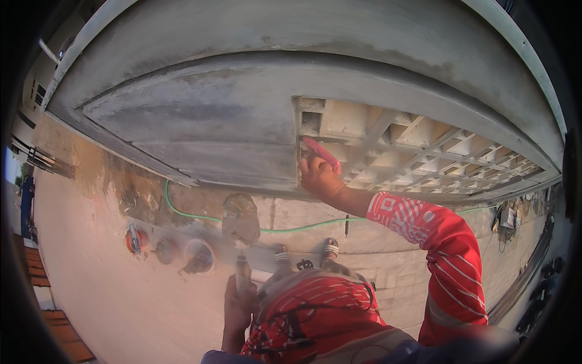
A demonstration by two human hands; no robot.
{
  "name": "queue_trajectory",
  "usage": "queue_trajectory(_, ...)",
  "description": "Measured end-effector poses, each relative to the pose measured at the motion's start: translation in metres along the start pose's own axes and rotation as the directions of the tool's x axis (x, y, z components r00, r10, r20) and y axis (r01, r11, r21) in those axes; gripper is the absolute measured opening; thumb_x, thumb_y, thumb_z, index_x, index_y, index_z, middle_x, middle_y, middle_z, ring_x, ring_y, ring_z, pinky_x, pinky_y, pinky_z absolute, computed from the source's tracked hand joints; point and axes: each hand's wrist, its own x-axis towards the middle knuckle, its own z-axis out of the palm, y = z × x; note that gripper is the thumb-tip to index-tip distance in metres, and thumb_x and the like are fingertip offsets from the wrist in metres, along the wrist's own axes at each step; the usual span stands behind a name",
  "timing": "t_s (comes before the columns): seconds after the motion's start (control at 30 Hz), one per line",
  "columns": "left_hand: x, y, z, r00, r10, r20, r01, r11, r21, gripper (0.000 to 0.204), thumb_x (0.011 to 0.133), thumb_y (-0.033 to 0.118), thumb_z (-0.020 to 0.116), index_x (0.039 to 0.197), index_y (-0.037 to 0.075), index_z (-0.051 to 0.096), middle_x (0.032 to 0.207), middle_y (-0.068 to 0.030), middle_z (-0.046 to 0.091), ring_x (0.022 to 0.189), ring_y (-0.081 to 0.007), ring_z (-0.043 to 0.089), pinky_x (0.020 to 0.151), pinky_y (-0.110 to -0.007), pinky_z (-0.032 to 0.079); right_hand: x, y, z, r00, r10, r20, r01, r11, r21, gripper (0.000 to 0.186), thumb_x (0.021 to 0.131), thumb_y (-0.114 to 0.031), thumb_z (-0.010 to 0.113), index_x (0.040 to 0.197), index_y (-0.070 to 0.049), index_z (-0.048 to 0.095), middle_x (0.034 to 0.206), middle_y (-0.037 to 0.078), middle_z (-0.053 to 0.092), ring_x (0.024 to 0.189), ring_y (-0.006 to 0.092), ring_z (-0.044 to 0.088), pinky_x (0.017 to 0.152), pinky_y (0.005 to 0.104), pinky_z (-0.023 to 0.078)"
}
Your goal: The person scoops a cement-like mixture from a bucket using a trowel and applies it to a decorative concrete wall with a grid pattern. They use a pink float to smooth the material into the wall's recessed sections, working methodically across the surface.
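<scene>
My right hand (320, 177) reaches up to the grey wall, fingers closed round a flat pink piece (322, 153) whose exact kind I cannot make out. It lies at the left edge of a pale lattice panel (376, 136) with square openings, beside a smooth, patchy grey surface (206, 130). Lower down, near my waist, my left hand (238, 300) is wrapped round an upright bottle-like cylinder (243, 271), dull and blurred. A hazy, greyish lump (240, 219) shows just beyond it; what it is stays unclear.
A green hose (291, 230) runs across the floor along the wall's foot. To the left stand a white bucket (200, 257) with something dark inside and a red container (136, 240) with a tool on it. Long rods (524, 267) lie at the right. My sandalled feet are below.
</scene>
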Motion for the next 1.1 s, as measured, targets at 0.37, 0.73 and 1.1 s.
queue_trajectory(0.37, 0.004, -0.001, 0.004, 1.000, 0.011, 0.000, -0.011, 0.999, -0.030, 0.028, 0.091, 0.015, 0.067, 0.110, 0.008, 0.048, 0.077, -0.0021, 0.054, 0.049, -0.0081, 0.048, 0.041, -0.024, 0.039, -0.077, 0.038, 0.012, 0.967, -0.007, 0.254, 0.010, 1.000, -0.009, 0.013, 0.068, -0.014, 0.069, 0.074, -0.002, 0.067, 0.080, 0.007, 0.049, 0.069, 0.0228, 0.052, 0.044, 0.0311, 0.037)
queue_trajectory(0.73, 0.009, 0.009, 0.007, 0.991, -0.004, 0.137, 0.005, 1.000, -0.003, 0.041, 0.090, 0.018, 0.071, 0.120, 0.005, 0.047, 0.084, -0.0036, 0.057, 0.051, -0.0097, 0.052, 0.042, -0.025, 0.041, -0.114, 0.001, -0.084, 0.569, 0.037, 0.821, 0.038, -0.999, 0.019, 0.026, 0.101, -0.018, 0.054, 0.123, -0.005, 0.061, 0.093, 0.008, 0.061, 0.069, 0.0195, 0.061, 0.048, 0.0289, 0.047)
queue_trajectory(1.1, 0.005, 0.058, 0.009, 0.918, -0.062, 0.391, 0.038, 0.997, 0.067, 0.039, 0.096, 0.013, 0.064, 0.130, 0.003, 0.046, 0.077, -0.0013, 0.056, 0.055, -0.0086, 0.052, 0.047, -0.025, 0.041, -0.122, -0.021, -0.098, 0.613, 0.025, 0.790, 0.162, -0.982, -0.094, 0.031, 0.107, -0.026, 0.049, 0.131, -0.006, 0.053, 0.093, 0.003, 0.062, 0.058, 0.0099, 0.051, 0.041, 0.0216, 0.036)
